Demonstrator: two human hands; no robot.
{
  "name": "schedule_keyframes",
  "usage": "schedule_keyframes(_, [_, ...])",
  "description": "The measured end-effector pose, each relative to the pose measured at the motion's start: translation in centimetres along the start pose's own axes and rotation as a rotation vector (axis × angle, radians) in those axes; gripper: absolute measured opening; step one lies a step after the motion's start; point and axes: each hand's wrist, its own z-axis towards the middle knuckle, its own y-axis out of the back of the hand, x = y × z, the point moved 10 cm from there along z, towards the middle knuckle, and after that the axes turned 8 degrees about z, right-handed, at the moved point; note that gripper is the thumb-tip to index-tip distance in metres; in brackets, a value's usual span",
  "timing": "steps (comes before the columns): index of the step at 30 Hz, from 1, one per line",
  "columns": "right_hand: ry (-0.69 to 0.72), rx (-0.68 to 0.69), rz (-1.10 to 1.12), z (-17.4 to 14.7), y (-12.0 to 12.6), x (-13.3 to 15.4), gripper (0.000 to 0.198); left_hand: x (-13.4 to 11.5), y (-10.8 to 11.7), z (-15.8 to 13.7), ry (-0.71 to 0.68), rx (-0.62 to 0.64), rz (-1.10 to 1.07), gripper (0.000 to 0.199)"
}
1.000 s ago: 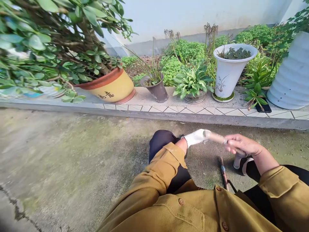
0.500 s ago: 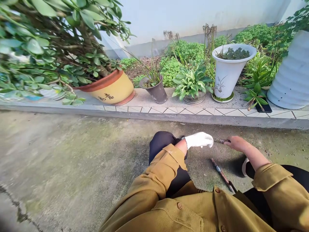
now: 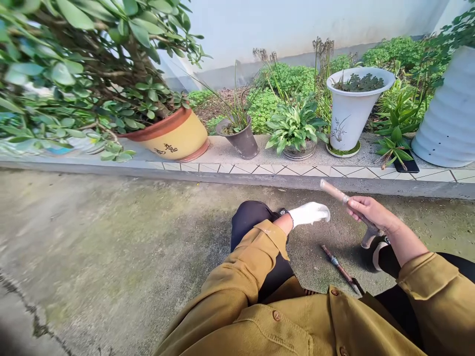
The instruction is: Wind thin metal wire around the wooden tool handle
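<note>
Tool (image 3: 333, 191) is being gripped mid-length by the curled right hand (image 3: 369, 213) above the ground (image 3: 148, 237), the nearby half-curled left hand (image 3: 308, 213), contents unclear, possibly being endangered by any slip.

We saw a mustard-brown, finely ribbed shirt (image 3: 230, 291) with round brown buttons (image 3: 276, 315) along its front, a stitched chest pocket (image 3: 289, 333) and broad folded-back cuffs (image 3: 428, 277). A white, close-fitting fabric glove (image 3: 305, 214) with a dark-edged wrist covered the left hand (image 3: 309, 212); black trousers (image 3: 250, 217) covered the legs.
</note>
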Motion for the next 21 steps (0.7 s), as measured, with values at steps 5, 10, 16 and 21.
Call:
schedule_keyframes(5, [-0.070, -0.253, -0.274, 1.0, 3.3, -1.8, 0.043, 0.1, -2.1, 0.4, -0.001, 0.100, 0.088, 0.019])
schedule_keyframes(10, [-0.231, -0.291, -0.955, 1.5, 3.4, -2.9, 0.034, -0.3, -2.9, -0.6, -0.021, 0.075, 0.094, 0.029])
schedule_keyframes(16, [-0.385, 0.401, -0.810, -0.1, -4.3, -7.2, 0.039, -0.9, -2.6, -1.3, -0.030, 0.122, 0.060, 0.014])
schedule_keyframes(21, [-0.257, 0.671, -0.147, -3.0, -7.6, -2.5, 0.052, -1.2, -2.0, -1.3, -0.045, 0.140, -0.025, 0.021])
